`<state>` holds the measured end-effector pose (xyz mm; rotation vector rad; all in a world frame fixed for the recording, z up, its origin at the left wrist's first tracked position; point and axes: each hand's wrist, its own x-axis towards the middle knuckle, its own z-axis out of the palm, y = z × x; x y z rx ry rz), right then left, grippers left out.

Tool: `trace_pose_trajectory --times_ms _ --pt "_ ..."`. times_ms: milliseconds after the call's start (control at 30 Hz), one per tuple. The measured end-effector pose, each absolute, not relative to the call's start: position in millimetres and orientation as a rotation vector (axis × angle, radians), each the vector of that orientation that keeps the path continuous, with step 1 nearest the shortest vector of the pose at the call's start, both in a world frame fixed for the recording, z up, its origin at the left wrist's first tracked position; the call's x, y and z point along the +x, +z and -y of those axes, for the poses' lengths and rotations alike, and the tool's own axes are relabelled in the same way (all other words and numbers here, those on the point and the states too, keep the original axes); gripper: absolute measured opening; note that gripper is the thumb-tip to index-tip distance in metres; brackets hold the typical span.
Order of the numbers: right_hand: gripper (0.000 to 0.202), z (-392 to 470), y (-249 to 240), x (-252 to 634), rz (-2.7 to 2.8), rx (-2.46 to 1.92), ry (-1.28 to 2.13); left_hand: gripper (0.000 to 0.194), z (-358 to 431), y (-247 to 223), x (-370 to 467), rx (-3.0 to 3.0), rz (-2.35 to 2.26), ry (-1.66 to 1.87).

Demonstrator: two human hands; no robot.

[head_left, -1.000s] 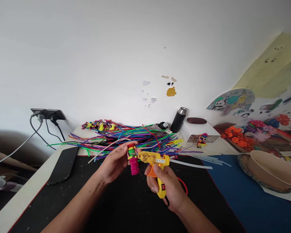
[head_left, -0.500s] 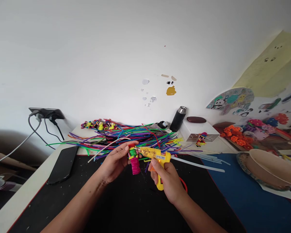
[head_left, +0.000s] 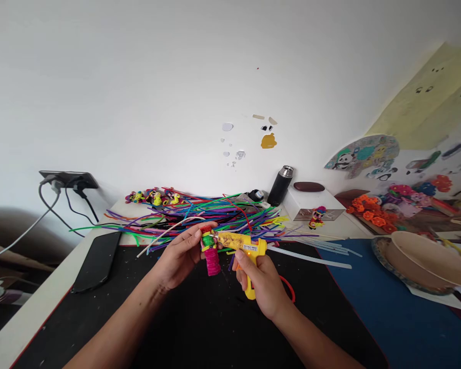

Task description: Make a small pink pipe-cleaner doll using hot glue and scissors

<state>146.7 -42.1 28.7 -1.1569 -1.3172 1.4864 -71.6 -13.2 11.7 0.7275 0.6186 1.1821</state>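
Note:
My left hand (head_left: 182, 256) holds a small pipe-cleaner figure (head_left: 212, 260) by its top, between thumb and fingers. The figure has a magenta lower part, a green middle and red at the top. My right hand (head_left: 265, 282) is wrapped round a yellow glue gun (head_left: 232, 241). The gun's metal nozzle points left and is at the green part of the figure; whether it touches cannot be made out. A long translucent glue stick (head_left: 311, 258) sticks out of the gun's back end.
Behind my hands lies a heap of coloured pipe cleaners (head_left: 184, 212). A phone (head_left: 96, 262) is on the left, a black bottle (head_left: 280, 187) and a white box (head_left: 311, 202) stand behind, and a bowl (head_left: 426, 256) sits at the right.
The whole view has shifted slightly, so things appear a little further left. Both hands keep their grips, and the gun's nozzle stays at the figure.

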Motion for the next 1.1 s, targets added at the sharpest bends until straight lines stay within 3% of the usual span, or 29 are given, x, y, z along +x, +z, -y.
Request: trace_pose_trajectory --times_ms 1100 --pt "0.066 46.5 26.0 143.2 1.362 -1.196 1.434 0.043 16.6 16.0 -66.3 0.729 -0.703 1.164"
